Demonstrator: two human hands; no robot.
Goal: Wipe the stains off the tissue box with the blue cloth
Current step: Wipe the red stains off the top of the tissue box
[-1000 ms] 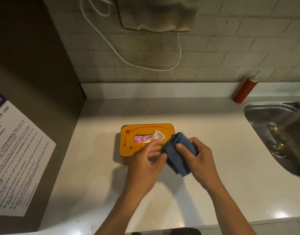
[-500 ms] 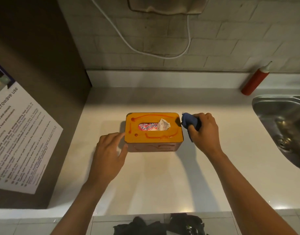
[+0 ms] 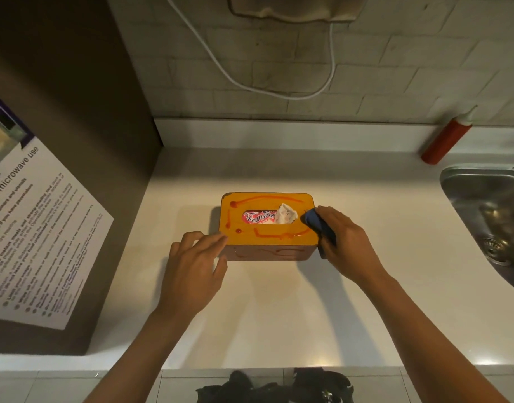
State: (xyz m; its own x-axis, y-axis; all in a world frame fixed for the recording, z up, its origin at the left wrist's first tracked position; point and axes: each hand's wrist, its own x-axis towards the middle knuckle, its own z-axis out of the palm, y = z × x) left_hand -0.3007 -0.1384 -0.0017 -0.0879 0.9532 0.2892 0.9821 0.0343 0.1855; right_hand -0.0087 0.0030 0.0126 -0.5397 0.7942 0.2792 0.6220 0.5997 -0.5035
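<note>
Both forearms reach in from the near edge, bare, angled toward the middle of the desk (image 3: 279, 309).

Left hand (image 3: 192, 263): palm down, fingers straight and loosely spread, tips against the left end of the box (image 3: 269, 226) near its top corner. Holds nothing.

Right hand (image 3: 347, 238): curled around a bunched blue cloth (image 3: 315, 222), thumb and fingers gripping it. The cloth's front lobe sits on the right end of the box lid, just beside the tissue opening; the rest hangs down past the box's right side.

Box: orange lid, mid-desk, long side facing the person. A white tissue (image 3: 286, 213) pokes from the oval opening. Red stains (image 3: 274, 235) run in lines along the far, left and near edges of the lid, with a few blobs at the left.

Desk: pale, smooth, glossy near the front. A steel sink (image 3: 488, 216) is set in at the right. A red squeeze bottle (image 3: 446, 136) leans at the back ledge, well apart from the box.

Room: pale tiled wall behind, white cable (image 3: 250, 85) looping down it. A dark panel on the left carries a printed notice (image 3: 38, 228) about microwave use.
</note>
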